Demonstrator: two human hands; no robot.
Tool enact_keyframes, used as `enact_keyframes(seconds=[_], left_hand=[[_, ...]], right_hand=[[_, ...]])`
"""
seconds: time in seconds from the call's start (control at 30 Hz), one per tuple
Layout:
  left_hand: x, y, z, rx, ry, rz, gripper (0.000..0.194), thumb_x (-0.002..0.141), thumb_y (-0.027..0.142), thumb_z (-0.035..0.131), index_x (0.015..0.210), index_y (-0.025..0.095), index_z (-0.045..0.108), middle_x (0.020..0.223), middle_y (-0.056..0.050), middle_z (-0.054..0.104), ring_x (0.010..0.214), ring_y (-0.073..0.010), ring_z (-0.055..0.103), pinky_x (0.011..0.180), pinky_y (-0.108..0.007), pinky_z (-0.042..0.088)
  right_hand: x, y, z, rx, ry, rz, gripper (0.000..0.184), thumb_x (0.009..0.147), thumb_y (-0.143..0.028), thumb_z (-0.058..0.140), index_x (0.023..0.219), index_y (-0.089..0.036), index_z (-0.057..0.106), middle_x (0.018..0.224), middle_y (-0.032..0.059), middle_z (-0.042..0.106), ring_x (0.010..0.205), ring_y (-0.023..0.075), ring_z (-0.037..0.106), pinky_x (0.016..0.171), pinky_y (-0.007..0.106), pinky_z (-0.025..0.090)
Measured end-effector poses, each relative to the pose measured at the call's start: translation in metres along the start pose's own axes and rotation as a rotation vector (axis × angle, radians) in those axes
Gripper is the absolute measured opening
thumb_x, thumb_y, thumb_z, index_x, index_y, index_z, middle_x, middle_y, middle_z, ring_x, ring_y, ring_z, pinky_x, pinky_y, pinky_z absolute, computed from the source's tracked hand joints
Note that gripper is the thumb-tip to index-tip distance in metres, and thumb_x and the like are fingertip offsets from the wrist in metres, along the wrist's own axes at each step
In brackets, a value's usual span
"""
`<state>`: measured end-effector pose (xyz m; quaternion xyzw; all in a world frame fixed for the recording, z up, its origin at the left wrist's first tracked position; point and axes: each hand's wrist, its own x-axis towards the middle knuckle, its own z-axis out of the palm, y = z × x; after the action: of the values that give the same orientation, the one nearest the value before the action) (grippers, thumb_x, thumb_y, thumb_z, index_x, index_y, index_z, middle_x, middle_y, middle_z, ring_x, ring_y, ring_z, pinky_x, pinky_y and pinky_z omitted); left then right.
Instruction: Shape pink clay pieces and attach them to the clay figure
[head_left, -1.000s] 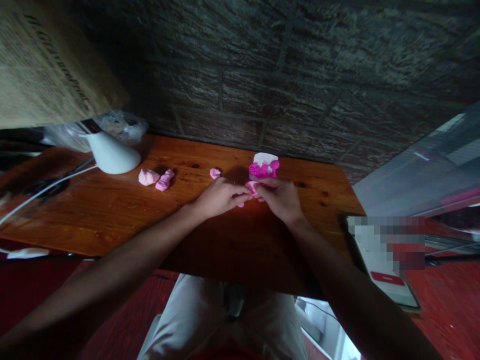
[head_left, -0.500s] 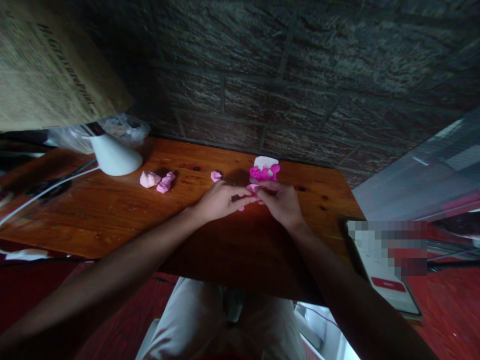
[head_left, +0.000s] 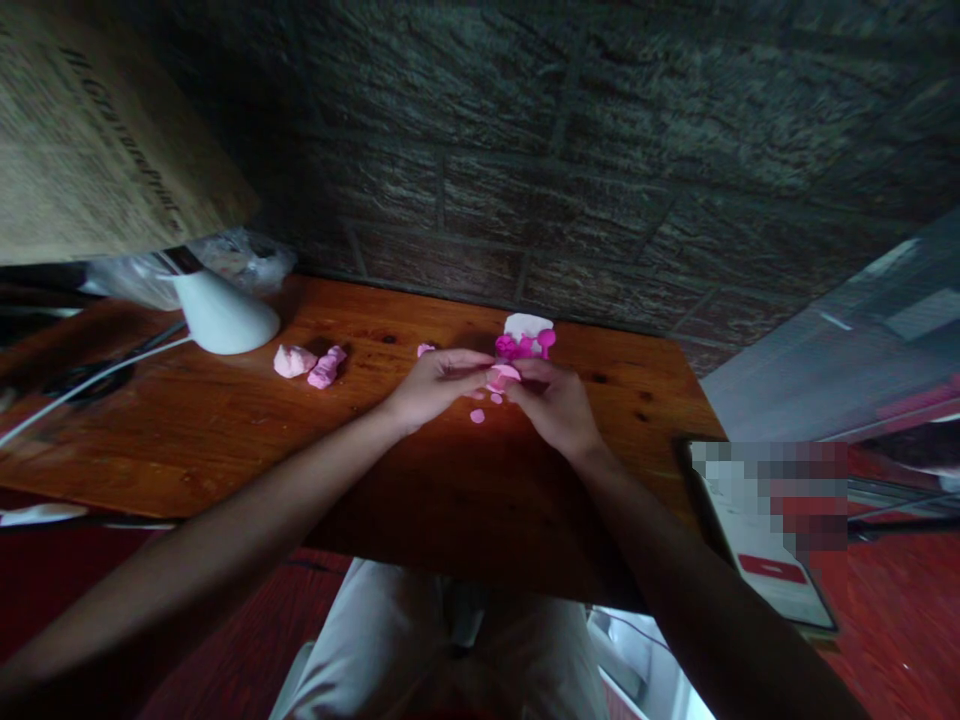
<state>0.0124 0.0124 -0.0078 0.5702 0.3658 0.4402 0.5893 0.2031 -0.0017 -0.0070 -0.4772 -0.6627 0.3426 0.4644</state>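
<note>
Clay piece, pink and roundish, is pinched between the left hand and right hand; uneven squeezing could dent or tear it.

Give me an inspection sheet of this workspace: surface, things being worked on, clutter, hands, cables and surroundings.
Surface: wooden table, right half in shadow.
Work things: pink piece between the hands; pink bits just in front; two pink lumps to the left; magenta pieces and a white piece behind.
Clutter: lamp with a printed shade, plastic bag behind it, tablet at the right end.
Hands: right hand pinches the pink piece; left hand is at its left edge, grip unclear.
Cables: white cable from the lamp base toward the left.
Surroundings: stone-patterned wall behind, reddish floor.
</note>
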Motion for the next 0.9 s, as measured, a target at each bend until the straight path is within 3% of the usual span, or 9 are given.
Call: enact_keyframes(seconds=[0.33,0.6,0.7,0.9], left_hand=[[0.0013,-0.001,-0.0022,-0.04,-0.022,-0.002,0.039,0.074,0.033,0.086,0.106,0.014,0.074,0.105,-0.01,0.079,0.09,-0.0192,0.075,0.084,-0.034,0.061],[0.0007,-0.0026,0.0034,0.271,-0.055,0.217,0.02,0.086,0.029,0.069,0.094,0.013,0.077,0.093,-0.008,0.079,0.083,-0.0167,0.074,0.075,-0.026,0.06],[-0.0004,-0.003,0.0058,0.271,-0.095,0.196,0.021,0.087,0.03,0.066,0.09,0.012,0.076,0.086,-0.007,0.078,0.07,-0.0144,0.071,0.063,-0.024,0.059],[0.0011,-0.0048,0.0065,0.2,-0.036,0.097,0.018,0.086,0.028,0.069,0.089,0.011,0.075,0.081,-0.006,0.077,0.058,-0.01,0.067,0.056,-0.02,0.055]], right_hand=[[-0.0009,-0.0026,-0.0021,-0.019,-0.03,0.019,0.016,0.083,-0.035,0.075,0.092,-0.023,0.082,0.083,0.0013,0.081,0.078,0.0199,0.075,0.074,0.031,0.056],[-0.0011,0.0029,-0.0007,-0.009,-0.041,0.026,0.019,0.085,-0.029,0.07,0.099,-0.023,0.081,0.096,0.0039,0.082,0.087,0.0225,0.077,0.082,0.035,0.058],[-0.0018,0.0017,0.0005,-0.039,-0.014,0.013,0.016,0.085,-0.027,0.069,0.096,-0.024,0.081,0.092,0.0024,0.082,0.084,0.0215,0.077,0.079,0.034,0.059],[-0.0029,-0.0003,0.0061,-0.057,0.031,-0.017,0.014,0.083,-0.023,0.07,0.092,-0.025,0.08,0.088,0.0009,0.082,0.08,0.021,0.078,0.078,0.034,0.06]])
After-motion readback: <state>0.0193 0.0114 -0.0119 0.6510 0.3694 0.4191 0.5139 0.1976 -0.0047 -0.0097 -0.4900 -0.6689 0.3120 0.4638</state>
